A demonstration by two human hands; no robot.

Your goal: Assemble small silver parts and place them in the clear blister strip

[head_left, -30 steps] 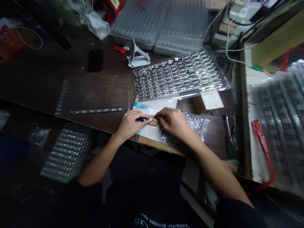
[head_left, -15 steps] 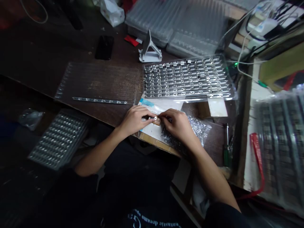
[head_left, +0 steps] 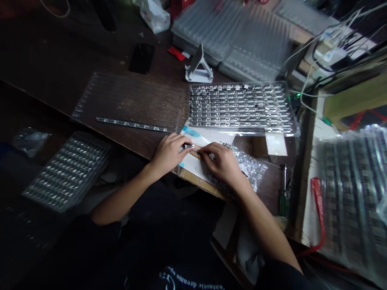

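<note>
Between the thumb and forefinger of my left hand [head_left: 171, 153] is a small shiny metal part [head_left: 189, 146]; its exact kind does not show. My right hand [head_left: 222, 161] is just to the right, thumb and fingertips pinched together over a small brownish block [head_left: 196, 152]. What those fingertips hold, if anything, is too small to make out. Under both hands lies a white sheet [head_left: 195, 167] with blue patches. A clear plastic bag of small metal pieces [head_left: 250, 165] lies beside and partly behind my right hand.
A clear tray with rows of metal parts [head_left: 238, 108] lies beyond my hands. To its left is a ridged clear tray [head_left: 130, 98] with one row of parts [head_left: 131, 124]. A phone stand [head_left: 199, 70], a phone [head_left: 141, 58] and a green-handled screwdriver [head_left: 283, 193] lie around.
My left hand has drawn slightly left with the metal part, away from the right fingertips. The right hand stays pinched over the block. The whole view has shifted a little.
</note>
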